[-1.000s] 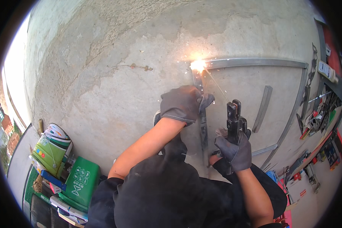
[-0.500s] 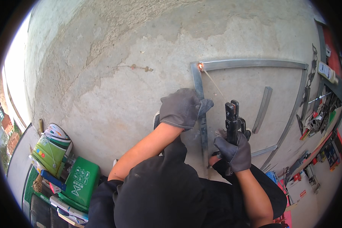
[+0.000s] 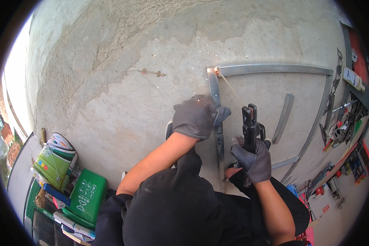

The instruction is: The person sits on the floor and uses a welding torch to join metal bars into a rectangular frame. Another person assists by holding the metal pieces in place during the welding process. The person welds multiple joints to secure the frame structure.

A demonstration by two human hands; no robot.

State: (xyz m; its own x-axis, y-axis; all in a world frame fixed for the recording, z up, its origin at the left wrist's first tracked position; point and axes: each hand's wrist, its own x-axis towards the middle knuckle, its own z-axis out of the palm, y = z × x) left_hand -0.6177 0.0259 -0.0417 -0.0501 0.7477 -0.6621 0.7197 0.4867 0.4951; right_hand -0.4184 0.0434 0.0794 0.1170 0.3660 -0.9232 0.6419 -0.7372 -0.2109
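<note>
In the head view, the only one I have, I see work under way at the upper left corner of a metal frame (image 3: 274,69) lying on the concrete floor (image 3: 110,102), in the upper right of the frame of view. The corner where the left bar (image 3: 214,88) meets the top bar glows in two small orange spots, with a few pale sparks scattered about it, so I judge this joint to be partly done: hot metal is there, but I cannot see a finished seam.

My right hand (image 3: 253,162), gloved, right of centre, is closed around the handle of a black welding clamp (image 3: 249,123). From the clamp a thin rod (image 3: 231,88) slants up and left, its tip at the glowing corner. My left hand (image 3: 197,117), also gloved, sits near the centre with its fingers curled and its edge over the left bar; whether it grips or only steadies the bar, I cannot tell.

As for the rest, the top and right bars meet at the upper right corner, but I cannot tell if they are joined. A crossbar (image 3: 285,162) reaches the right bar lower down, its other end hidden behind my arm. A short bar (image 3: 283,119) lies inside the frame, apart from the sides, so I take it as unattached.
</note>
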